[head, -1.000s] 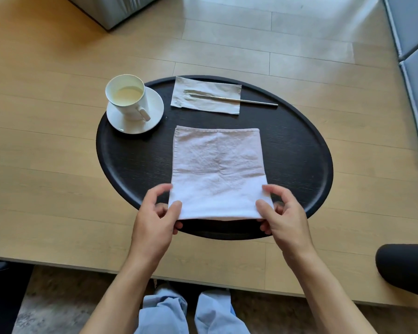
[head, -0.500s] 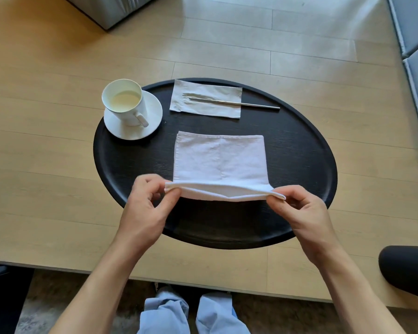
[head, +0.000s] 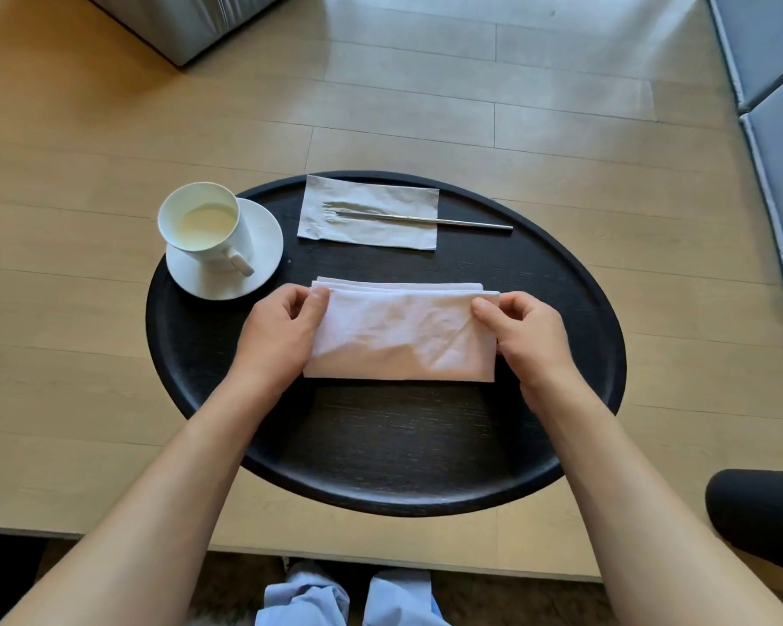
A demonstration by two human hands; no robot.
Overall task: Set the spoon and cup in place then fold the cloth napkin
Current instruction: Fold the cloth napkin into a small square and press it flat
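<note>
Since half a second ago both hands have carried the near edge of the cloth napkin (head: 401, 336) away from the person and laid it over the far edge, so the cloth now lies as a wide, short rectangle folded over itself on the tray. Left hand (head: 276, 333) pinches the far left corner of the napkin, thumb on top and fingers curled at the edge. Right hand (head: 529, 333) pinches the far right corner the same way, thumb on the upper layer. Between the two grips the top layer is creased and slightly puffed, and the stacked edges of the lower layers show just beyond the thumbs along the far side. Its near folded edge runs straight from one wrist to the other.

Under the cloth is a black oval tray (head: 407, 449), with bare dark surface on the near side of the napkin. Far left of the left hand, a white cup (head: 206, 228) holding pale liquid stands on a white saucer (head: 263, 246), its handle turned toward the near right; the saucer sits just beside the left hand. Beyond the napkin, a paper napkin (head: 367, 212) lies flat with a slim metal spoon (head: 426, 219) on it, handle reaching right past the paper. All of it rests on a light wooden table (head: 64, 354)
</note>
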